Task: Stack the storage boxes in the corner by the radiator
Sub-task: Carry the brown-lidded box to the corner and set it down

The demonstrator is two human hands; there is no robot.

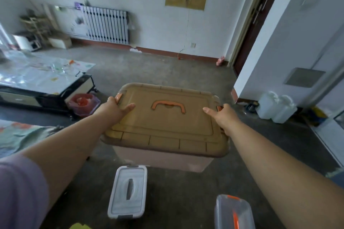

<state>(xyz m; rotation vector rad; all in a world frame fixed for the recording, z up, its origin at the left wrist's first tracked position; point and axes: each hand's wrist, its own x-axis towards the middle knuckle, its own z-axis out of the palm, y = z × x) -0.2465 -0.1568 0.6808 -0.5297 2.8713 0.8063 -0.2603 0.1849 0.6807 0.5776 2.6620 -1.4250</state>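
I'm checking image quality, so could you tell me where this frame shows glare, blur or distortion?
Head view: glare washes out the glossy table top; wide-angle bending curves the door frame; the radiator corner is soft; the brown-lidded box is fairly sharp.

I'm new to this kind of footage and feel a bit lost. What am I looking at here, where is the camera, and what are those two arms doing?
There is no machine here: a person wears one wide-angle camera on the head, looking forward and down, so you see their own arms. The left hand and right hand grip opposite sides of a big brown-lidded box, thumbs on the lid; it looks lifted off the floor, though I can't be sure. On the floor nearer the person lie a small white box and a clear box with orange trim. The radiator is on the far wall, with a low table at the left.
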